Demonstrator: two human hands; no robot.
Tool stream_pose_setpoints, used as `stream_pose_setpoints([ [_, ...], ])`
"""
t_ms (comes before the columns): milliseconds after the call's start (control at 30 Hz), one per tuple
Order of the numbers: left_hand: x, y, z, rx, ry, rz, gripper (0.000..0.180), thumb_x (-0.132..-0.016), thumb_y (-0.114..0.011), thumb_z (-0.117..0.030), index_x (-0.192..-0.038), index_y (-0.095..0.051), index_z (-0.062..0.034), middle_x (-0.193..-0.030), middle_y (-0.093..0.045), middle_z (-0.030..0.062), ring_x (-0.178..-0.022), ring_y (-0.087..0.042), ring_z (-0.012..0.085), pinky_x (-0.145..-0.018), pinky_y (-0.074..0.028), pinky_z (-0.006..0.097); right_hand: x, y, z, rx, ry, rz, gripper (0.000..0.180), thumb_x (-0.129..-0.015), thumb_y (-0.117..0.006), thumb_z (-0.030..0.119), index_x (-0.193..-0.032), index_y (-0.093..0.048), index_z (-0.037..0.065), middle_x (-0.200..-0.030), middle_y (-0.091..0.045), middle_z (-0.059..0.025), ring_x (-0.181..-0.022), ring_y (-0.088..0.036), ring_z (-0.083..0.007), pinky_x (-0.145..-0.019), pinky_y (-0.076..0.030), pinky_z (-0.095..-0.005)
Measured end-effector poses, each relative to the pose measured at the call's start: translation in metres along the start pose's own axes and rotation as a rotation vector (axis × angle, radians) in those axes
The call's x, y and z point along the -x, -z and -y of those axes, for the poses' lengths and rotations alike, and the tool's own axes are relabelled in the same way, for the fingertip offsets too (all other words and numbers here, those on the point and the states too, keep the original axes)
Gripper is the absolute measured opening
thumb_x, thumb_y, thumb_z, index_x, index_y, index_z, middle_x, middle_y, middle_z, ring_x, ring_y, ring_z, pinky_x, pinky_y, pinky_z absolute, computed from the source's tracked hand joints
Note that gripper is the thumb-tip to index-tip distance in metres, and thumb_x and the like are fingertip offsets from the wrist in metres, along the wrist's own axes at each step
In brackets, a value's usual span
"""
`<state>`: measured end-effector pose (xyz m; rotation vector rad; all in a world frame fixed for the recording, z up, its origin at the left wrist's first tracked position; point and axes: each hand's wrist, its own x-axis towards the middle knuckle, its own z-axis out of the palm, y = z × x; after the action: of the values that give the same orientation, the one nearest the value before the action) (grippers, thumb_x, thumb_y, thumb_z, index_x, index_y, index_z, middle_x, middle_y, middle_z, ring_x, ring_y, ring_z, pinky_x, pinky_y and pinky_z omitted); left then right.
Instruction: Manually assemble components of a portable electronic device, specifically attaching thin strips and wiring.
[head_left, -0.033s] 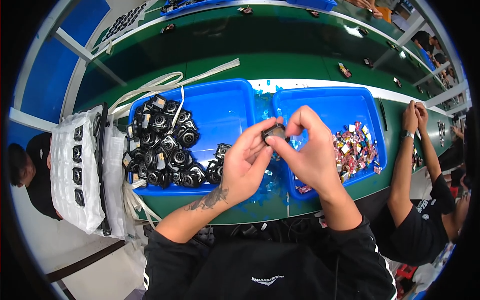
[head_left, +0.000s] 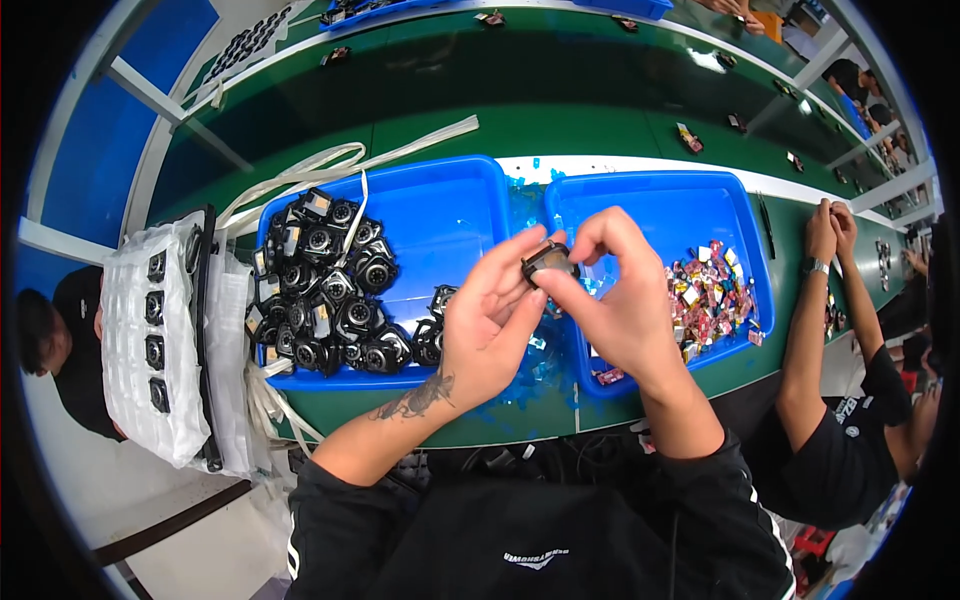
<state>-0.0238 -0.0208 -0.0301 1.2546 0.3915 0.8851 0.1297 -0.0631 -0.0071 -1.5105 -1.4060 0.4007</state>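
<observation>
Between both hands, above the gap between two blue bins, is a small black watch case [head_left: 549, 264] with a brownish flat face. My left hand [head_left: 484, 315] holds its left side, fingers behind it and thumb below. From the other side my right hand [head_left: 630, 300] grips it, the thumb pressed on its face and the index finger bent over its right edge. The fingers hide part of the case. Many similar black watch cases [head_left: 338, 287] with round backs lie heaped in the left blue bin [head_left: 440, 195]. Small red, white and yellow parts [head_left: 705, 305] fill the lower part of the right blue bin [head_left: 650, 195].
Bits of blue film [head_left: 530, 210] lie between the bins on the green table [head_left: 440, 140]. A pale strap [head_left: 420, 140] crosses the left bin. White padded trays [head_left: 150, 340] with black cases stand at left. Tweezers [head_left: 766, 225] lie right, near a co-worker's forearms [head_left: 815, 290].
The fingers of my left hand have shifted slightly up and left around the case, and the case is tilted a little differently. Both hands keep hold of it.
</observation>
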Motion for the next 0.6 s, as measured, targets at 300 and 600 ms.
stream_pose_setpoints([
  [300,-0.010,0.013,0.003,-0.049,-0.129,-0.016,0.033,-0.092,-0.055,0.005,-0.125,-0.059,0.0005,-0.133,-0.054,0.0193,-0.116,-0.059,0.0243,-0.098,-0.047,0.033,0.022,0.014,0.012,-0.405,-0.282,0.099,0.013,-0.084,-0.070,-0.004,-0.096,-0.064,-0.002,-0.093,-0.065,-0.0063,-0.087,-0.065,-0.0110,-0.075,-0.057,-0.0254],
  [600,-0.013,0.017,-0.023,-0.682,-0.296,0.062,0.029,-0.081,-0.067,0.007,-0.109,-0.070,-0.0001,-0.112,-0.066,0.0189,-0.101,-0.067,0.0263,-0.085,-0.055,0.032,0.021,0.027,0.013,-0.537,-0.301,0.137,0.009,-0.086,-0.068,-0.004,-0.093,-0.063,-0.003,-0.090,-0.064,-0.0067,-0.083,-0.063,-0.0104,-0.073,-0.056,-0.0238],
])
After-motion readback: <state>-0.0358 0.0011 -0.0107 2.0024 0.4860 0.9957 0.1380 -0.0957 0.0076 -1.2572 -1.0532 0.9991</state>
